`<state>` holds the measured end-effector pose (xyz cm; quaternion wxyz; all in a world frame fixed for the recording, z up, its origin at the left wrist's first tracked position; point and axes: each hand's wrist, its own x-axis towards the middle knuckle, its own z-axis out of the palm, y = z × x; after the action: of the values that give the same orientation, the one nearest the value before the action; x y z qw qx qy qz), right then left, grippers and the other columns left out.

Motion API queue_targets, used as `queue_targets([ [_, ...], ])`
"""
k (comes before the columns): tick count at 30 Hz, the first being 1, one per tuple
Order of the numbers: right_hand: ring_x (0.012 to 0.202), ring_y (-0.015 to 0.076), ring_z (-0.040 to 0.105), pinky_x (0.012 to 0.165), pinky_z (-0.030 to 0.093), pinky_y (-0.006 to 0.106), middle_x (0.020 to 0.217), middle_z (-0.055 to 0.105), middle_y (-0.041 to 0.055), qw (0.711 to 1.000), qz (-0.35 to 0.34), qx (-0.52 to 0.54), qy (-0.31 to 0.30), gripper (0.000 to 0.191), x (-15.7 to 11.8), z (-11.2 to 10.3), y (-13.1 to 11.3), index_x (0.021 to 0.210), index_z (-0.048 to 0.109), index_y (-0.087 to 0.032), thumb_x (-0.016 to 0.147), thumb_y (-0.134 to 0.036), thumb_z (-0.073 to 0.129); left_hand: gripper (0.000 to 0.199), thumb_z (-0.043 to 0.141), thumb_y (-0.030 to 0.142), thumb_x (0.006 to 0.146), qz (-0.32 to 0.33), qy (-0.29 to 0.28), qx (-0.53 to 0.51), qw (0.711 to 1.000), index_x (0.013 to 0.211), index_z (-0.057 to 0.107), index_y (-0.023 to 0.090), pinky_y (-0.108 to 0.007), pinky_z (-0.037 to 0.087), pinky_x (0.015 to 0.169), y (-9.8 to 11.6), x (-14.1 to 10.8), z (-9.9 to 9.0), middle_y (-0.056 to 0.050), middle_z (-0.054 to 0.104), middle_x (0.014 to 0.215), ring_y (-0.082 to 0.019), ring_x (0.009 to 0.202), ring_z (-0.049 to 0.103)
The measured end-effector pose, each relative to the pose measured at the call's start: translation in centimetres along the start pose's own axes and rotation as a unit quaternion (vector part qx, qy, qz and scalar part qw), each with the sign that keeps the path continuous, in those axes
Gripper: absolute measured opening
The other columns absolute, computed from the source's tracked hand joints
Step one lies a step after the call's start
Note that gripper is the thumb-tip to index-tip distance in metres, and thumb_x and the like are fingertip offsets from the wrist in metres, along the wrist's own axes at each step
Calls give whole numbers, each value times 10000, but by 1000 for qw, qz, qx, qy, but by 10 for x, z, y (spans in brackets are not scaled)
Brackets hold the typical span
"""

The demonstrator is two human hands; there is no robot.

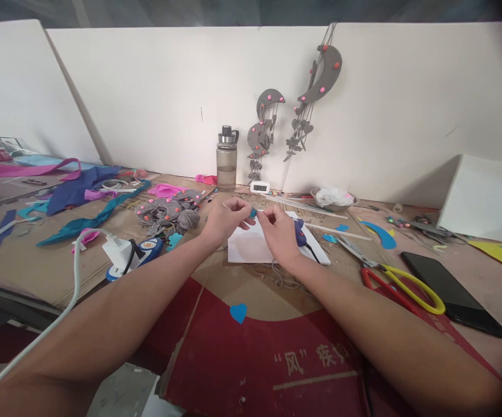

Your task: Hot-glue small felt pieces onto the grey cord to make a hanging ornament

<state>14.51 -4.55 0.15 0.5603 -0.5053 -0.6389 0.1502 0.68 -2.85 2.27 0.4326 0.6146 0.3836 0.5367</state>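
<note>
My left hand (228,218) is closed in a pinch on a small teal piece (253,213), above a white pad (244,246). Close beside it on the right, my right hand (277,231) is pinched too; what its fingertips hold is too small to name. Just right of that hand a blue glue gun (300,233) lies on the pad, partly hidden. Nearer to me on the cardboard is a blue heart (238,313). Grey yarn (281,278) lies along the pad's front edge.
Scissors (389,272) and a phone (454,292) lie at the right. A power strip (149,250) with a white plug, yarn with grey felt shapes (168,211) and cloth strips are at the left. A bottle (226,162) stands behind; moon ornaments (326,75) hang on the wall.
</note>
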Motion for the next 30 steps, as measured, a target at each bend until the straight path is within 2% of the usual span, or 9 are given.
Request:
queue_targets([
  [4,606,120,454,596,356,266,644,525,-34,999,23,31,3,186,1,1,3,706,517,-202,783,-366,553,177,641,293,713,1,-7,-21,1000,720,602,121,-242,517,511,-1,0,1,-11,607,624,-157,598,660],
  [8,548,111,409,546,331,249,582,462,-65,994,54,94,-17,203,2,4,6,865,571,-213,780,-396,550,184,655,297,706,-10,-13,-56,998,723,597,123,-241,515,536,-2,0,2,-6,608,630,-142,589,651],
  [12,515,97,369,505,302,240,587,485,-53,988,73,135,-19,234,3,7,10,795,599,-200,760,-422,535,197,682,298,690,-38,-29,-93,995,717,587,128,-223,491,501,-3,0,1,-8,617,652,-142,591,652],
  [17,494,89,352,481,291,231,593,508,-47,986,96,133,-4,212,5,8,17,754,586,-195,719,-399,542,225,713,299,692,-101,-92,-118,984,748,617,103,-219,493,514,-10,6,-5,-72,675,736,-147,622,663],
  [21,489,86,337,484,298,231,584,489,-54,985,106,136,3,173,7,7,23,746,585,-194,700,-356,551,295,719,322,713,-122,-139,-147,972,885,655,90,-250,528,565,-17,12,-13,-104,691,794,-177,685,683],
  [25,515,95,360,503,309,234,581,474,-50,988,98,120,4,167,5,7,24,717,581,-189,703,-351,543,360,700,359,735,-111,-141,-159,971,973,652,93,-249,522,535,-23,13,-16,-93,675,808,-185,687,681],
  [30,551,111,402,548,328,247,574,470,-46,994,80,72,-5,144,0,5,16,683,568,-189,709,-321,516,307,694,375,733,-71,-141,-139,978,831,634,91,-228,502,518,-28,9,-11,-77,648,785,-155,657,657],
])
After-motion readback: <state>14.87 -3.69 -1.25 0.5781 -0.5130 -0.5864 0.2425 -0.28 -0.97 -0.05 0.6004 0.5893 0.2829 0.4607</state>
